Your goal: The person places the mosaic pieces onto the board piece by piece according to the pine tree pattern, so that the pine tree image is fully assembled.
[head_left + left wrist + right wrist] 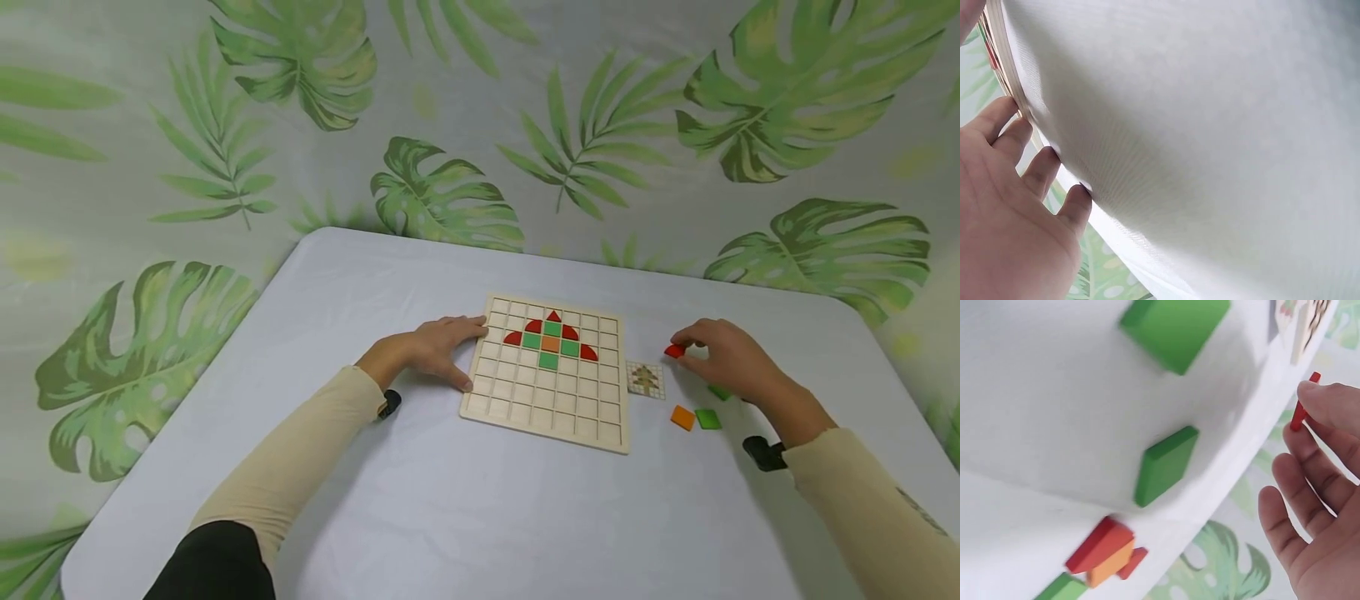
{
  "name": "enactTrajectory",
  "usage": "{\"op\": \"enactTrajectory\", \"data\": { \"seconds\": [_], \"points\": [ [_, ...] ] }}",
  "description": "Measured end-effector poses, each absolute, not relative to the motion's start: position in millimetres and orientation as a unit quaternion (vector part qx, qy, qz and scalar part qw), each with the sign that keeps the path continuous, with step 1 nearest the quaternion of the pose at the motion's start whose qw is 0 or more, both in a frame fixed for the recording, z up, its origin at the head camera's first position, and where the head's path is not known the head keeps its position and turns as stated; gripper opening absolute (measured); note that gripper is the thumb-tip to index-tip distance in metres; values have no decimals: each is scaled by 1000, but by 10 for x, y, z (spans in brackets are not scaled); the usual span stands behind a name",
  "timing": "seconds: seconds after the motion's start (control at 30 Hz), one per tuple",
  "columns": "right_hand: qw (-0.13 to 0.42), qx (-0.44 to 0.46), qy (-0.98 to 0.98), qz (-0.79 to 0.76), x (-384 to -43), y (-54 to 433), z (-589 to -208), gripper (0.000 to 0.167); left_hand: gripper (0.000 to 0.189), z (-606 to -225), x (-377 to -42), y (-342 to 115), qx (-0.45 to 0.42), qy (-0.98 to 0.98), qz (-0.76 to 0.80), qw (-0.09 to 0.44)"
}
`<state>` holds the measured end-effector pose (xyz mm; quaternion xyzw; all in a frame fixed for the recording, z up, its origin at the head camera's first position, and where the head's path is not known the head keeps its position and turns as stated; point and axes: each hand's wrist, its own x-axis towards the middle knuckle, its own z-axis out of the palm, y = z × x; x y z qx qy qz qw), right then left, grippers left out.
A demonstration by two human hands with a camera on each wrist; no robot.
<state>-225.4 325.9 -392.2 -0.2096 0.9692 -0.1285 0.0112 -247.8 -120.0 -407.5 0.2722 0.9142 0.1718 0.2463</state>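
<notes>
A square wooden grid board [517,387] lies on the white table, with green, red and orange pieces set in its upper middle cells. My left hand [435,346] rests at the board's left edge, thumb and fingers spread against it. In the left wrist view the fingertips [1042,164] of that hand touch the rim and the cloth. Right of the board, my right hand [723,357] pinches a small red piece [1305,406] between thumb and finger, above the table. Between board and right hand is a small pattern card [645,380] showing a tree shape.
Near the right hand lie an orange square [682,417] and green squares [707,419]. In the right wrist view a red piece [1099,544] and an orange piece [1111,562] sit close together. A leaf-print cloth [450,125] hangs behind the table.
</notes>
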Motion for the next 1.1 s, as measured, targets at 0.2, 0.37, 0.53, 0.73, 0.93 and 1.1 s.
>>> {"op": "enactTrajectory", "data": {
  "seconds": [0.2,0.37,0.53,0.73,0.93,1.1],
  "points": [
    [-2,-219,968,-122,-2292,3179,-3873,27,97,-4083,-2482,-1191,268,915,174,246],
    [3,-222,967,-127,-2297,3055,-3828,28,96,-4096,-2486,-1196,268,917,171,241],
    [11,-233,963,-134,-2289,2903,-3796,28,96,-4105,-2487,-1199,272,917,168,237],
    [21,-237,961,-141,-2320,2712,-3799,29,97,-4115,-2489,-1204,269,916,171,242],
    [32,-252,956,-144,-2345,2440,-3829,29,98,-4149,-2515,-1205,264,916,176,245],
    [40,-267,952,-148,-2343,2218,-3842,29,97,-4127,-2511,-1196,265,915,176,248]
  ]
}}
